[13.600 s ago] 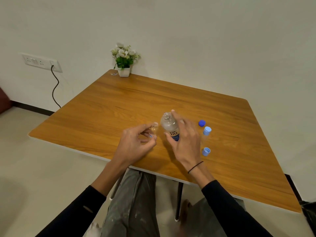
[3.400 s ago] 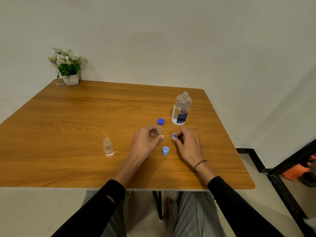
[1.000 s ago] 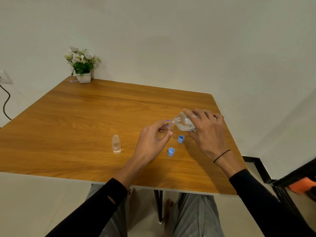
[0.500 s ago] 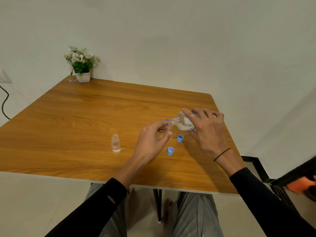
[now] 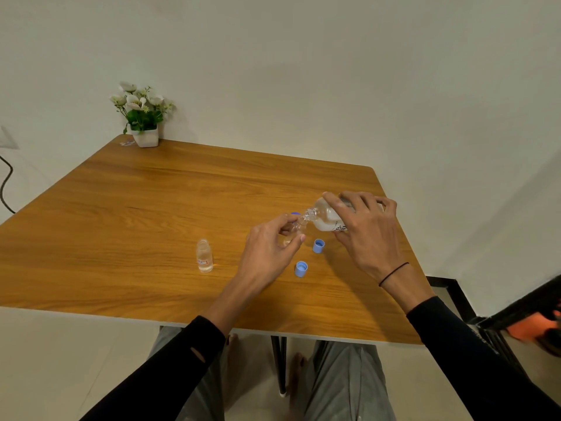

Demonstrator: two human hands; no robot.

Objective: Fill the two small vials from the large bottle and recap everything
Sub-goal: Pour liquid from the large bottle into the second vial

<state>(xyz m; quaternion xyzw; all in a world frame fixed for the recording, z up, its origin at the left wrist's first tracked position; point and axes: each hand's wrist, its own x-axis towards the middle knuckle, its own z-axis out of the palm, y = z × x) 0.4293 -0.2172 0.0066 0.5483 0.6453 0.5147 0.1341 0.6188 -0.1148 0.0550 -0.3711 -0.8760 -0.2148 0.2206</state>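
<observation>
Plain domestic room, likely home. Wooden table (image 5: 158, 208) as landmark: bare off-white wall (image 5: 303, 71) behind it, small white pot of artificial flowers (image 5: 141, 117) on its far left corner. Wall socket plate (image 5: 6, 138) with black cable (image 5: 6, 186) left of table. Pale tiled floor (image 5: 60, 360) below table's near edge. Dark skirting (image 5: 449, 287) right of table.

Two vials (image 5: 204, 256) (image 5: 296, 228), one bottle (image 5: 326, 218), three caps (image 5: 318, 246) (image 5: 300, 268) (image 5: 295, 213), one plant (image 5: 141, 117).

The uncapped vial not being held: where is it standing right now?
In the head view, the free vial stands upright on the table, left of the left hand and apart from it, with the light blue caps further right.
</observation>
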